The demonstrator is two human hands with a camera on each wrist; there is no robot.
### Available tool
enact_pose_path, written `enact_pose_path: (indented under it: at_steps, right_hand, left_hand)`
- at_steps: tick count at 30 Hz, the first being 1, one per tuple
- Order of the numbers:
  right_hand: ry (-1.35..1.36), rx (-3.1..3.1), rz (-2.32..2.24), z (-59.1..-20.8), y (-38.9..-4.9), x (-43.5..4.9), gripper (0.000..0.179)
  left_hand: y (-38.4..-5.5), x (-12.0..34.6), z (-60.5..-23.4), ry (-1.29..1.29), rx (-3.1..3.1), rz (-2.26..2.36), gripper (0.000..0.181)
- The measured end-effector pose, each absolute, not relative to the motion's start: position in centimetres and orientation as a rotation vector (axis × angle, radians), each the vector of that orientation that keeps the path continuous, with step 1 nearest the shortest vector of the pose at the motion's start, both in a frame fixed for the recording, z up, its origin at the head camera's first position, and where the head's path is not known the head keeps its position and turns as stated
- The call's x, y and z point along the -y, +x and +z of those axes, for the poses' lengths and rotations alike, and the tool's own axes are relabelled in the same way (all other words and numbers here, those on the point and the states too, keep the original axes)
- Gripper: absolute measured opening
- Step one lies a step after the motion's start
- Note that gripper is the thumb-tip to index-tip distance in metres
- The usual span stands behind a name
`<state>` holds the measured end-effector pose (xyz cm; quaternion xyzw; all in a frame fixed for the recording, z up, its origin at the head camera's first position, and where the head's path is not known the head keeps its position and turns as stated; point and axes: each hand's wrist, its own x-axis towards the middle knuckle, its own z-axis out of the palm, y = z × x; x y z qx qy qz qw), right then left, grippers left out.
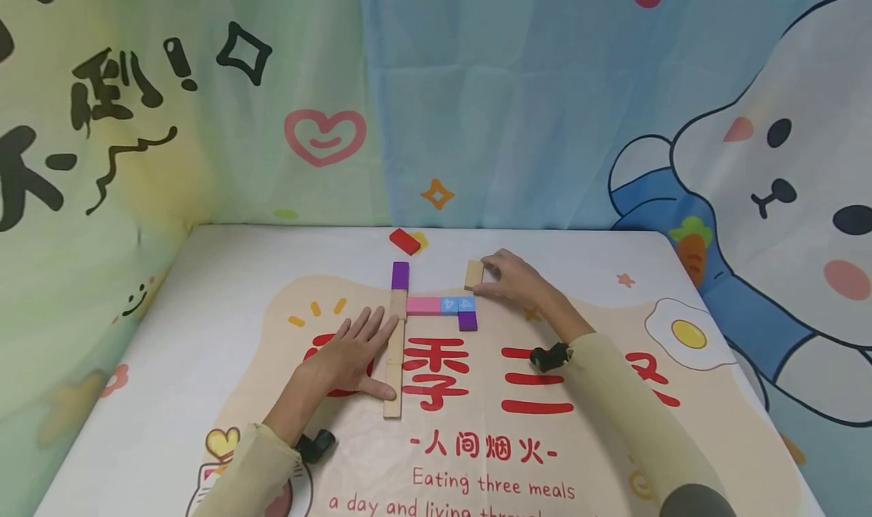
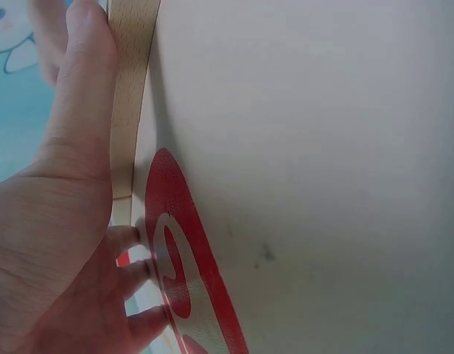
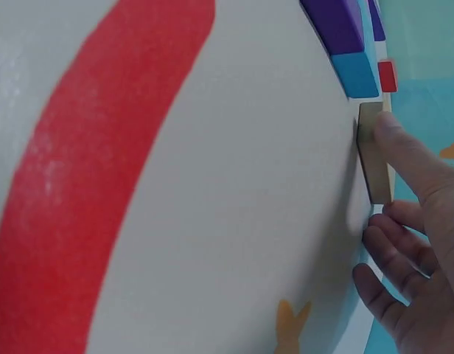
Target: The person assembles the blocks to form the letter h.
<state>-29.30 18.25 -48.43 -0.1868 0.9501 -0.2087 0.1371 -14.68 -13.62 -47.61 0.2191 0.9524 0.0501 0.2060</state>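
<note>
My left hand (image 1: pixel 347 358) lies spread beside a straight column of plain wooden blocks (image 1: pixel 393 365), its thumb and fingertips touching the column's left side. In the left wrist view the thumb runs along the wood (image 2: pixel 133 81). A purple block (image 1: pixel 400 275) caps the far end. From the column a pink block (image 1: pixel 424 306) extends right to light blue blocks (image 1: pixel 449 306), with a small purple block (image 1: pixel 468 321) below their right end. Just beyond that end, my right hand (image 1: pixel 514 278) pinches a separate wooden block (image 1: pixel 473 275) between thumb and index finger; its other fingers are relaxed.
A red block (image 1: pixel 405 241) lies at an angle near the table's back edge. The table (image 1: pixel 545 252) has a printed cover with large red characters, and a printed curtain (image 1: pixel 511 123) hangs behind it.
</note>
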Motion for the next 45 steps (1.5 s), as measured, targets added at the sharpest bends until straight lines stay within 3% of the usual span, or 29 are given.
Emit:
enact_pose_path:
  at_steps: [19,23,34,45]
  right_hand:
    - [-0.553,-2.901,-0.5,-48.3,-29.0,-18.7,0.078]
    - [-0.586,-2.893,-0.609,-48.0,-27.5,-19.2,0.072]
    - [-1.015,-2.929,-0.673,-48.0,-20.0,-19.7,0.058]
    - [-1.021,-2.829,-0.716,-49.1,-17.0,-19.3,0.063]
  left_hand:
    - [-14.9,13.6,-47.4,0.647,-2.657,0.101,0.119]
    - [-14.8,13.7,-47.6,0.636,-2.654,0.099,0.12]
    - [-14.8,13.7,-47.6,0.641,-2.656,0.105,0.12]
    - [-14.7,13.7,-47.5,0.645,-2.653,0.12,0.12]
